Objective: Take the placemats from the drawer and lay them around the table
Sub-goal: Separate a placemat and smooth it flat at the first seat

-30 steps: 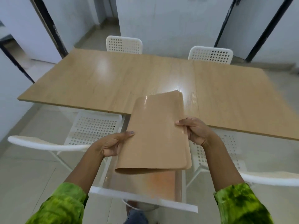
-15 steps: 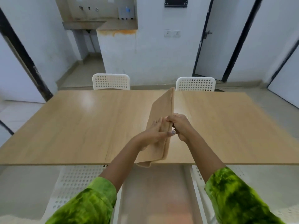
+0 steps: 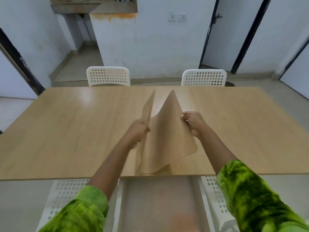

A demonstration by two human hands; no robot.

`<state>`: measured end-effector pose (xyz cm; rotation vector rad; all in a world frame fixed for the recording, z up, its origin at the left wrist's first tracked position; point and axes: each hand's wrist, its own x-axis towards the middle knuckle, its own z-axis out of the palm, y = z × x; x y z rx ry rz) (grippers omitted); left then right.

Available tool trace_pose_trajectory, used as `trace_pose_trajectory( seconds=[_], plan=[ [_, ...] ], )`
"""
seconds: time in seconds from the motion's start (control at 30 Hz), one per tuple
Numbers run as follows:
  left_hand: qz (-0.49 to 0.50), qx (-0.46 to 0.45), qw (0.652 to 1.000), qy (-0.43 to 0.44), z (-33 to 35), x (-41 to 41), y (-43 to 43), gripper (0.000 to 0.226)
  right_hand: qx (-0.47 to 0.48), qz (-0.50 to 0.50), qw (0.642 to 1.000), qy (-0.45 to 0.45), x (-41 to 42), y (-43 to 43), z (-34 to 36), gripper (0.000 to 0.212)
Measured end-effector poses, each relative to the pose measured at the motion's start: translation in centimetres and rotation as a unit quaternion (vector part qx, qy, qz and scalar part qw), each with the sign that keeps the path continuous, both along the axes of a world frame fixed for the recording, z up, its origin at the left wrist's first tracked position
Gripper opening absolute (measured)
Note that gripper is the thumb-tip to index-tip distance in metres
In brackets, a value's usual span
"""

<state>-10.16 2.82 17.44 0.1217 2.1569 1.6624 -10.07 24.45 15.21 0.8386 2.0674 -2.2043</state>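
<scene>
Tan placemats are held up over the near middle of the wooden table (image 3: 66, 131). My left hand (image 3: 139, 129) grips one part of the stack (image 3: 148, 109), which stands almost edge-on. My right hand (image 3: 192, 122) grips a single placemat (image 3: 168, 131) by its right edge; it is spread wide and hangs down to the table's front edge. The two parts are pulled apart at the top and still meet near the bottom. An open drawer (image 3: 158, 203) shows below the table's front edge, between my arms.
Two white perforated chairs (image 3: 108, 76) (image 3: 204, 77) stand at the table's far side. Two more white chair seats (image 3: 63, 198) (image 3: 215, 191) flank the drawer on my side. White walls and dark-framed doors (image 3: 222, 30) lie behind.
The stack was held flat, then turned upright with both hands together. Now my hands have moved apart, peeling one placemat to the right off the rest.
</scene>
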Motion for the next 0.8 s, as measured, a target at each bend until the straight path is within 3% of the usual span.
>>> trace_pose_trajectory(
  seconds=[0.13, 0.23, 0.33, 0.43, 0.53, 0.6, 0.7, 0.8],
  plan=[
    [0.133, 0.187, 0.972, -0.041, -0.8, -1.2, -5.0, 0.025, 0.213, -0.008, 0.976, -0.054, -1.9, 4.3, -1.8, 0.027],
    [0.182, 0.228, 0.952, -0.089, -3.9, -0.7, -7.5, 0.030, 0.339, 0.007, 0.935, -0.107, -3.4, 6.1, -3.3, 0.014],
    [0.237, 0.224, 0.937, -0.125, -7.0, -0.2, -8.7, 0.039, 0.375, 0.022, 0.912, -0.168, -4.6, 6.8, -4.8, 0.030],
    [0.284, 0.174, 0.932, -0.146, -9.6, 0.2, -9.4, 0.040, 0.377, 0.039, 0.897, -0.228, -5.0, 6.0, -6.3, 0.055],
    [0.328, 0.131, 0.924, -0.144, -10.9, 0.5, -9.3, 0.041, 0.383, 0.052, 0.884, -0.263, -4.6, 5.1, -7.8, 0.067],
    [0.351, 0.041, 0.928, -0.116, -10.9, 0.5, -9.3, 0.041, 0.381, 0.054, 0.886, -0.261, -3.9, 4.9, -8.6, 0.072],
    [0.288, -0.187, 0.938, -0.048, -10.6, 0.4, -9.9, 0.038, 0.396, 0.062, 0.881, -0.250, -2.9, 4.6, -9.5, 0.078],
    [0.230, -0.268, 0.935, -0.034, -10.2, 0.5, -10.4, 0.030, 0.416, 0.067, 0.879, -0.224, -2.0, 3.6, -9.8, 0.072]
  ],
)
